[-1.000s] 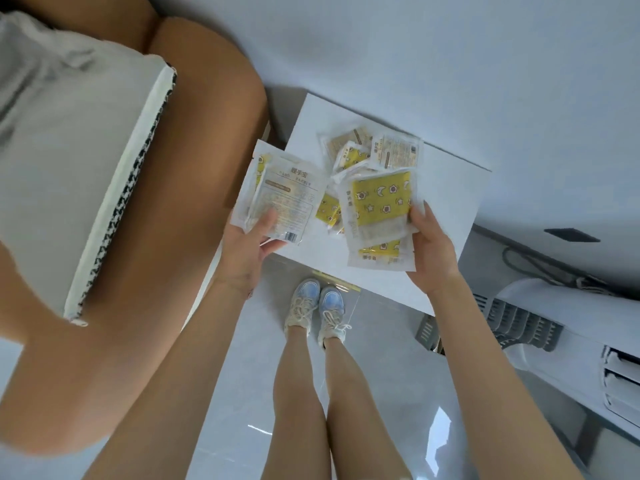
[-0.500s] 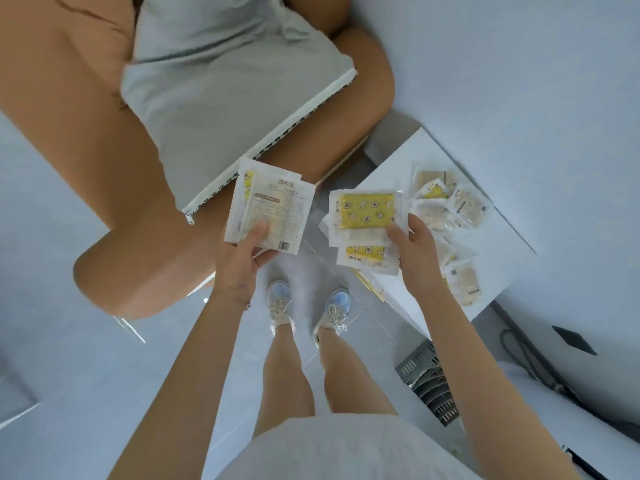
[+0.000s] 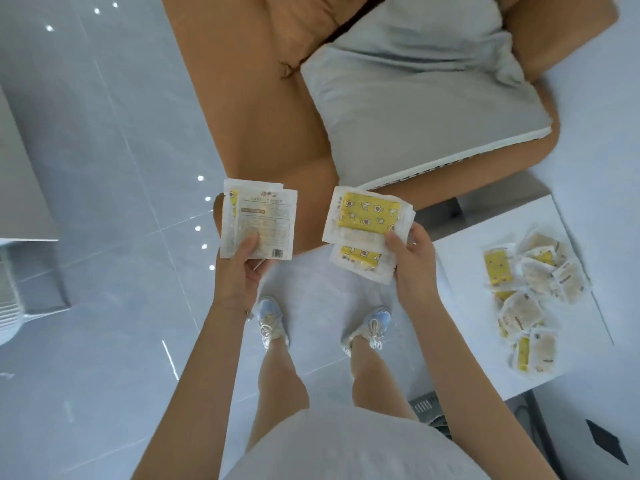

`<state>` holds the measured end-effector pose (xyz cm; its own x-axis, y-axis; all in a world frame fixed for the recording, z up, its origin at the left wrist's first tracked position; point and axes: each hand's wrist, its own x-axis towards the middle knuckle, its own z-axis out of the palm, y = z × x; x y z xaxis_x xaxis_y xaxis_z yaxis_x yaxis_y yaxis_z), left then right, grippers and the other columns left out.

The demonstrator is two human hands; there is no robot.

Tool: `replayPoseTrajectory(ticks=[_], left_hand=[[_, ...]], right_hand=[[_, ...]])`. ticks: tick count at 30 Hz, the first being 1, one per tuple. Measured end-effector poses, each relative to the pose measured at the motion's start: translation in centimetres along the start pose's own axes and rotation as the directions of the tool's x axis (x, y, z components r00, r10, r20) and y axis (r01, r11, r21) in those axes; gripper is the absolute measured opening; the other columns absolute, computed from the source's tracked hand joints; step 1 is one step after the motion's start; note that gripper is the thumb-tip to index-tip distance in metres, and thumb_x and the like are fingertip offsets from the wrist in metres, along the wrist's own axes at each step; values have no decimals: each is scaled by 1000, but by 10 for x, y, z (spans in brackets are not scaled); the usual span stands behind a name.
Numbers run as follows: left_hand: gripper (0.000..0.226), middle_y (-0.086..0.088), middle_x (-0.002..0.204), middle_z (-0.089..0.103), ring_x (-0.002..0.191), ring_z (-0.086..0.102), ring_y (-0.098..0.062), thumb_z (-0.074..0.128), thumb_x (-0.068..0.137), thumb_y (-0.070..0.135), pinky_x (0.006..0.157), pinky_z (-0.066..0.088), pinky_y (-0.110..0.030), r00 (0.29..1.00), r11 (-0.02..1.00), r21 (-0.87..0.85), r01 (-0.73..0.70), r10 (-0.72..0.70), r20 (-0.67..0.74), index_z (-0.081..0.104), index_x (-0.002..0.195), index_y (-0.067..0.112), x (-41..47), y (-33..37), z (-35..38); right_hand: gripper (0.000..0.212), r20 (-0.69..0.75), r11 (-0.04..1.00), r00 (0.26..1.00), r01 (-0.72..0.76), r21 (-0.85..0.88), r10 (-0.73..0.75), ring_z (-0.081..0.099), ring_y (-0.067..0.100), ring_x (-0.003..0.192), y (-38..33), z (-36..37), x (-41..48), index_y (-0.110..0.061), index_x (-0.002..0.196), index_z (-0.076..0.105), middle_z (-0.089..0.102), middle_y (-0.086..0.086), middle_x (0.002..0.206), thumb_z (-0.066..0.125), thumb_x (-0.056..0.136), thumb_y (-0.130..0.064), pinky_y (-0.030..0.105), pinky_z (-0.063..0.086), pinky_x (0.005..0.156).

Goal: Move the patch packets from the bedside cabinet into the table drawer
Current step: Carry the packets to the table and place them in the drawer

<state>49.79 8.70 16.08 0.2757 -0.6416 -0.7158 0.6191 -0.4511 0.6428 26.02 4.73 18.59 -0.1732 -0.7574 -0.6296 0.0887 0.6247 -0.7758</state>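
The person is holding two handfuls of patch packets to the left of the bedside cabinet (image 3: 467, 271). The left hand (image 3: 239, 271) is pinching a thin bundle (image 3: 258, 220) well clear of the cabinet, over the floor. Its thumb (image 3: 250, 243) is pressing on the printed face. The right hand (image 3: 412, 268) is gripping a thicker yellow stack (image 3: 367, 230) just beside the cabinet's corner, with its fingers (image 3: 420, 233) curling round the edge. A loose pile (image 3: 530, 299) is lying on the cabinet, so more trips are probably waiting. The table drawer is not showing.

The yellow stack is fanning out, and its lower packets are looking likely to slip. Squaring it up and keeping firm thumb pressure is seeming the wise way to carry it.
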Motion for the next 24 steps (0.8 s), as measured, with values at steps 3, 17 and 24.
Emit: replayPoseTrajectory(ticks=[3, 17, 24], left_hand=[[28, -5, 104, 68, 98, 67, -22, 53, 91, 2, 69, 58, -31, 999, 1000, -24, 12, -13, -42, 56, 117, 12, 9, 37, -54], [25, 2, 97, 71, 89, 70, -16, 54, 91, 4, 69, 58, -30, 987, 993, -75, -95, 84, -137, 59, 111, 17, 22, 173, -207], [22, 2, 95, 72, 87, 70, -17, 54, 91, 3, 68, 58, -30, 965, 966, -220, -133, 76, -250, 60, 107, 17, 61, 212, -249]], right_hand=[[22, 24, 998, 999, -29, 54, 28, 72, 12, 86, 6, 70, -14, -13, 111, 56, 73, -9, 93, 51, 95, 0, 28, 60, 70], [22, 172, 988, 985, 27, -149, -1, 71, 19, 95, -1, 288, -49, -25, 101, 60, 71, -4, 101, 54, 93, -5, 44, 58, 80], [21, 281, 980, 958, 3, -200, 54, 71, 19, 96, -13, 371, -22, -18, 108, 59, 72, -5, 101, 52, 95, -2, 40, 59, 80]])
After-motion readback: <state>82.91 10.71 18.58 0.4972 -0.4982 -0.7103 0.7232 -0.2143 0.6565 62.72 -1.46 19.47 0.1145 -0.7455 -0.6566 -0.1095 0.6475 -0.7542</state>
